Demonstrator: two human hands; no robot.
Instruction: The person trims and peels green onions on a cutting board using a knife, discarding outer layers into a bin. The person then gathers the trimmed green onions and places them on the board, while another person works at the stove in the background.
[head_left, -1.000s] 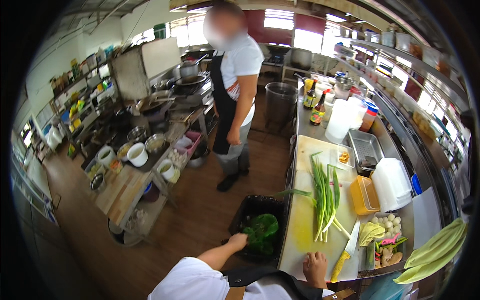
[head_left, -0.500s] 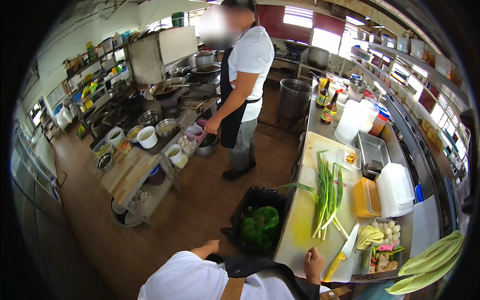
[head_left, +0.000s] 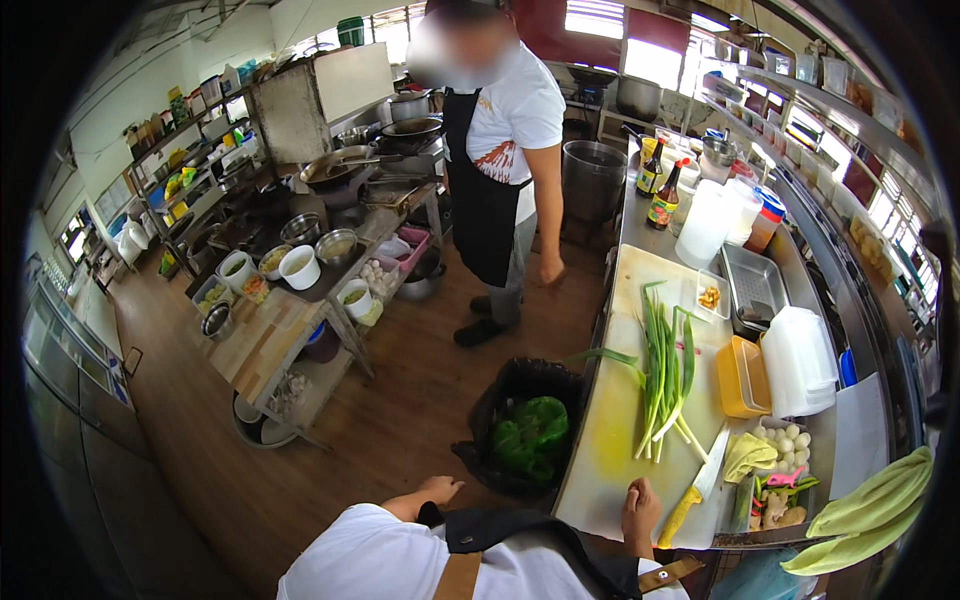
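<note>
My right hand (head_left: 641, 508) rests closed at the near edge of the white cutting board (head_left: 612, 495), with nothing visible in it. Just right of it lies a knife (head_left: 694, 492) with a yellow handle, its blade pointing away. Farther up the board is a bunch of spring onions (head_left: 662, 365), green tops away and white ends toward me. My left hand (head_left: 438, 489) hangs in the air with fingers loosely stretched, holding nothing I can see. Near it stands a bin lined in black plastic (head_left: 475, 462), with green plastic (head_left: 532, 432) inside.
A person (head_left: 500, 150) in a black apron stands across the aisle. Right of the board are an orange container (head_left: 742, 385), white lidded boxes (head_left: 800, 360), a yellow cloth (head_left: 747, 457) and a metal tray (head_left: 755, 285). Bottles (head_left: 662, 205) stand farther back. A wooden-topped table (head_left: 265, 345) is at left.
The person across the aisle has turned toward me and lowered an arm from the pot by the table. My view has shifted slightly. The spring onions and knife lie as before.
</note>
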